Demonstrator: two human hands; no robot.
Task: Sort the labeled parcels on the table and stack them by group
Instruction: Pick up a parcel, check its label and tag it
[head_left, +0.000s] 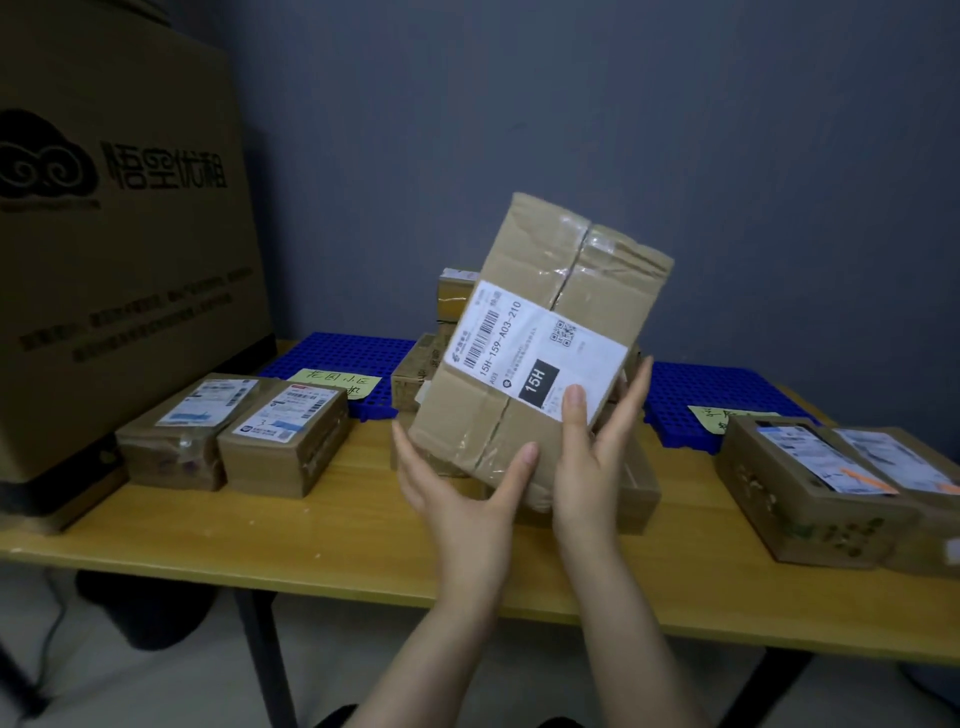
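Note:
I hold a brown taped parcel (566, 270) tilted up above the middle of the wooden table (311, 530). Its white label (524, 348) reads 15H-159-A03-210. My left hand (462, 499) grips the parcel's lower left corner, thumb on the front and fingers behind. My right hand (592, 467) holds the lower right side, thumb on the label and fingers behind. A pile of more parcels (415, 374) lies behind and under it, partly hidden. Two labeled parcels (171, 436) (283, 436) lie side by side at the left. Two more labeled parcels (810, 483) (909, 467) lie at the right.
A blue grid pallet (343, 353) with a yellow handwritten note (337, 384) lies at the back left. Another blue pallet (717, 389) with a yellow note (727, 415) lies at the back right. A large printed cardboard box (119, 260) stands at the table's left end. A wall is behind.

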